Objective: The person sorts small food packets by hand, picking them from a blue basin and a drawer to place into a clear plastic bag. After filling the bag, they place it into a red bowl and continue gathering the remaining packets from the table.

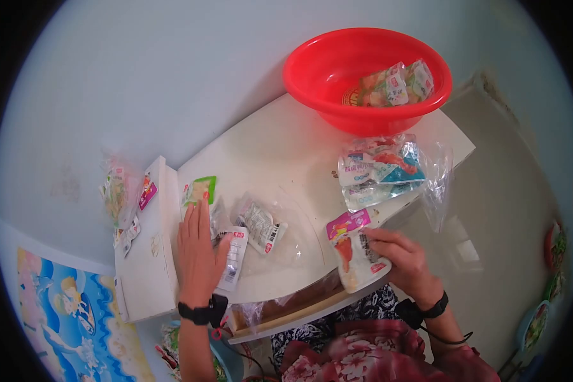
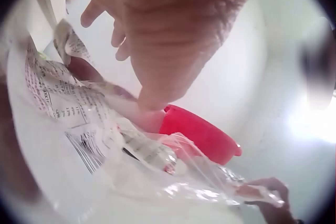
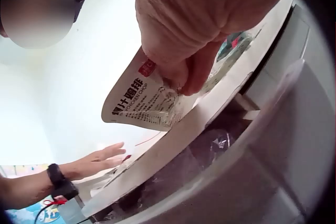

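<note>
My right hand (image 1: 409,262) pinches a white and purple chicken chop packet (image 1: 350,248) by its edge, over the table's front edge. In the right wrist view the packet (image 3: 140,98) shows dark print and hangs below the fingers. My left hand (image 1: 199,254) is spread flat with straight fingers at the left of the table. Its fingertips reach the green-edged packet (image 1: 202,190). Beside its thumb lie a white packet (image 1: 234,258) with printed text and a clear plastic bag (image 1: 293,245) with a silvery packet (image 1: 261,224) in it.
A red basin (image 1: 312,76) with packets inside stands at the back of the white table (image 1: 254,153). Bagged packets (image 1: 382,167) lie at the right edge, near a clear bag (image 1: 438,181). More packets (image 1: 116,191) sit on the left ledge. Below the tabletop, a drawer (image 1: 280,312) stands open.
</note>
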Demonstrator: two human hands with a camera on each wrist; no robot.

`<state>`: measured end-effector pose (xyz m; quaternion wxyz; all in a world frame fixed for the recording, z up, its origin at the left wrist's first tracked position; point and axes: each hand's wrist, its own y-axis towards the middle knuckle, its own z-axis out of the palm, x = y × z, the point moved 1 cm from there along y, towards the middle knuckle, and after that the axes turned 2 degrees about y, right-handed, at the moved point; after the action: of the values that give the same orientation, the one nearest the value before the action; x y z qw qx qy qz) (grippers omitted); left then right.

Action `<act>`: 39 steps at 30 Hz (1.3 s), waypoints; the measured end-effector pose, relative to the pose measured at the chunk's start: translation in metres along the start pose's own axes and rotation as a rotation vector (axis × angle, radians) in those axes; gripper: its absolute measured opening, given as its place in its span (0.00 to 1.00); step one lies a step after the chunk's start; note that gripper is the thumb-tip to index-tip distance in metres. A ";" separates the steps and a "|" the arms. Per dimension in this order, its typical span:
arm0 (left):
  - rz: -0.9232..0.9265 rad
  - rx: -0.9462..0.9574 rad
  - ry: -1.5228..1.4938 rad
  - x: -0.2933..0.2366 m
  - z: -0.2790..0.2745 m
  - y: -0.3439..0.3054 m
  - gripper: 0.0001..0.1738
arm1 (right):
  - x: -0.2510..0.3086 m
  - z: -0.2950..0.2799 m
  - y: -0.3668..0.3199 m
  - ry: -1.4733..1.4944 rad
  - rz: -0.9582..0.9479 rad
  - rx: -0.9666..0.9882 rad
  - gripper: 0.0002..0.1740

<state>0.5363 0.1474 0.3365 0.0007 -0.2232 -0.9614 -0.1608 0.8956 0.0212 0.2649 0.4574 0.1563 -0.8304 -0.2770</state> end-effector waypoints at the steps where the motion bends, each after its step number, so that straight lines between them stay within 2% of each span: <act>1: 0.024 0.011 -0.015 -0.011 -0.013 -0.008 0.44 | -0.004 -0.001 0.000 0.003 0.008 -0.017 0.18; 4: 0.111 0.169 -0.010 -0.023 -0.020 -0.034 0.41 | -0.015 -0.004 0.002 -0.044 -0.024 -0.035 0.22; 5: 0.144 0.230 0.013 -0.024 -0.019 -0.040 0.39 | -0.016 -0.005 0.006 -0.140 -0.042 -0.023 0.23; 6: 0.131 0.229 -0.008 -0.017 -0.013 -0.045 0.34 | -0.017 -0.007 0.012 -0.237 -0.061 -0.010 0.25; 7: 0.122 0.213 0.037 -0.010 -0.010 -0.043 0.33 | -0.016 -0.006 0.015 -0.333 -0.080 0.003 0.26; 11: 0.050 0.151 0.281 0.025 0.009 -0.035 0.35 | -0.012 0.002 0.009 -0.333 0.032 -0.043 0.30; 13: 0.033 0.081 0.354 0.022 0.010 -0.026 0.35 | -0.011 0.001 0.002 -0.342 0.074 -0.062 0.30; 15: 0.041 -0.015 0.343 -0.008 -0.007 -0.017 0.32 | -0.018 0.005 -0.015 -0.138 0.199 -0.203 0.26; 16: 0.021 -0.063 0.193 -0.021 -0.011 -0.013 0.28 | -0.019 0.007 -0.023 -0.032 0.256 -0.265 0.23; 18: -0.034 -0.164 -0.106 -0.049 -0.015 -0.004 0.19 | -0.010 0.005 -0.034 0.338 0.613 -0.271 0.17; 19: -0.038 -0.168 -0.097 -0.062 -0.017 0.001 0.16 | -0.006 0.003 -0.036 0.523 0.789 -0.274 0.16; 22: -0.031 -0.157 -0.059 -0.101 -0.011 0.024 0.19 | 0.007 -0.008 -0.019 0.683 0.925 -0.189 0.17; 24: -0.023 -0.113 -0.002 -0.120 -0.003 0.038 0.27 | 0.008 -0.006 -0.014 0.660 0.923 -0.099 0.19; 27: -0.080 0.162 0.060 -0.127 0.011 0.045 0.29 | 0.016 0.000 -0.010 0.664 0.890 -0.083 0.24; 29: -0.063 0.129 0.005 -0.123 0.019 0.041 0.26 | 0.022 0.005 -0.010 0.748 0.932 -0.077 0.26; 34: -0.134 0.147 -0.303 -0.101 0.019 0.029 0.16 | 0.012 0.031 -0.025 0.830 0.757 -0.149 0.26; 37: -0.243 0.215 -0.664 -0.092 0.015 0.016 0.09 | 0.017 0.024 -0.027 0.831 0.717 -0.138 0.24; 39: -0.243 0.172 -0.781 -0.093 0.013 0.005 0.07 | 0.029 0.016 -0.029 0.858 0.697 -0.181 0.24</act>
<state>0.6229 0.1162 0.3191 -0.3643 -0.1517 -0.9187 0.0179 0.8667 -0.0121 0.2598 0.8305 -0.0685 -0.5452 -0.0914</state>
